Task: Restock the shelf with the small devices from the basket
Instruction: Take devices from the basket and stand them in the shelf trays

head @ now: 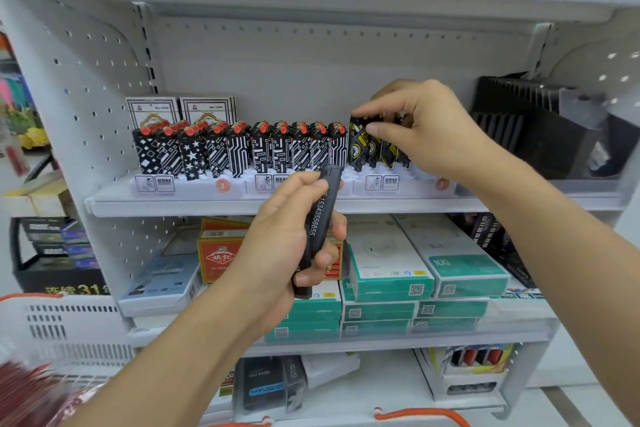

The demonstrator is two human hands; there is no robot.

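At frame centre our left hand grips a slim black device with white digits, its long axis near upright, below-left of the black-and-yellow devices on the white shelf that our right hand pinches, the nearer hand.

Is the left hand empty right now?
No, the left hand grips a slim black device printed with white digits, held up in front of the shelf edge.

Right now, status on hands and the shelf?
Left hand grips a black device. Right hand pinches yellow-black devices on the shelf. Nothing blocking.
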